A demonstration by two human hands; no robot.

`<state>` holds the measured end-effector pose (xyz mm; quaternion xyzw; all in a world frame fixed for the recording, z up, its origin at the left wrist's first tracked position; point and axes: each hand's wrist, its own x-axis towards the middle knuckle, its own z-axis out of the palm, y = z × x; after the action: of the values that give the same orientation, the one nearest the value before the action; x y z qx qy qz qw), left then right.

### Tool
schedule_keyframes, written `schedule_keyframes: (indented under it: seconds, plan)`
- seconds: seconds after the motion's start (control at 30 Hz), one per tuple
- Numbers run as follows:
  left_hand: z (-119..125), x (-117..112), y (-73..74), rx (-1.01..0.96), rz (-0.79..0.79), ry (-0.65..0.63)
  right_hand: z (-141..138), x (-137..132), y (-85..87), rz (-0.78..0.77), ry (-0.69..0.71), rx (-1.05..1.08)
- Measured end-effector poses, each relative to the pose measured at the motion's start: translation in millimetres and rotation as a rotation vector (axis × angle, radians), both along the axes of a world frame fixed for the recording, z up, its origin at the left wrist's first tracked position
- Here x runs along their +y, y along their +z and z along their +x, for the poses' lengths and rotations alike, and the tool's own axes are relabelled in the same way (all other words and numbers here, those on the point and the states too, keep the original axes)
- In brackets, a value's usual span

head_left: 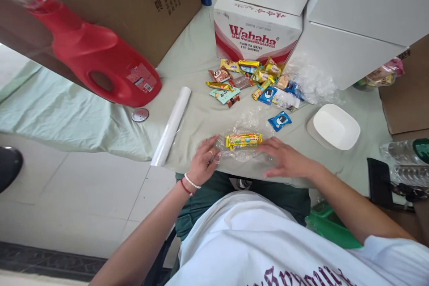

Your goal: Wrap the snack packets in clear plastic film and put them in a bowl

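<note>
On the cloth in front of me, a sheet of clear plastic film (pixel 246 155) lies crumpled and spread. Yellow snack packs (pixel 244 140), lying side by side, rest on it. At the film's left edge, my left hand (pixel 205 156) has its fingers curled and closed on the film. My right hand (pixel 284 157) is just right of the packs, palm down, thumb and fingers apart, fingertips at the film's right side. Beyond it lies a single blue snack packet (pixel 279 120). A roll of clear film (pixel 171 127) sits left of my left hand.
Several wrapped snacks (pixel 239 82) are heaped before the Wahaha box (pixel 258 31). A white plastic bowl (pixel 335 127) and clear crumpled plastic (pixel 311 80) are at right. A red jug (pixel 107 62) stands left, near a round metal-looking disc (pixel 140 115). Large cartons (pixel 174 18) border the back.
</note>
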<state>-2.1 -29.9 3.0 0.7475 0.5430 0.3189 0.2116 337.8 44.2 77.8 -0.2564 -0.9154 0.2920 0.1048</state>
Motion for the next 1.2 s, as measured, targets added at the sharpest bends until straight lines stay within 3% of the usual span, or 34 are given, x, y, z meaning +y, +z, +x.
schedule_keyframes:
  seconds: [0.1, 0.2, 0.33, 0.47, 0.6, 0.7, 0.83, 0.93, 1.0, 1.2]
  plan:
    - [2, 2, -1.3, 0.004, -0.028, 0.018, 2, -25, -17.7, 0.091, -0.075, -0.040]
    - [4, 6, -1.1, -0.029, -0.047, 0.062, 3, -25, -22.4, 0.077, -0.171, 0.063]
    - [10, 16, 0.0, -0.061, -0.049, 0.195, 2, 5, -11.7, -0.033, -0.273, 0.120]
    - [18, 30, -5.0, -0.042, -0.042, 0.353, -3, 41, -3.2, -0.145, -0.420, -0.079]
    - [24, 44, -12.1, 0.000, -0.033, 0.454, -18, 75, 13.3, 0.003, -0.472, -0.275]
    - [26, 49, -14.4, 0.006, -0.023, 0.491, -42, 102, 26.8, 0.215, -0.355, -0.280]
    - [26, 50, -14.6, -0.007, -0.017, 0.496, -83, 135, 21.0, 0.333, 0.034, -0.195]
    - [27, 49, -13.6, -0.017, -0.017, 0.516, -112, 152, 2.7, 0.268, 0.287, -0.168]
    - [27, 48, -11.9, -0.018, -0.015, 0.537, -128, 160, -7.4, 0.185, 0.374, -0.163]
    - [26, 48, -5.0, 0.002, -0.014, 0.583, -158, 183, -10.7, -0.158, 0.307, -0.280]
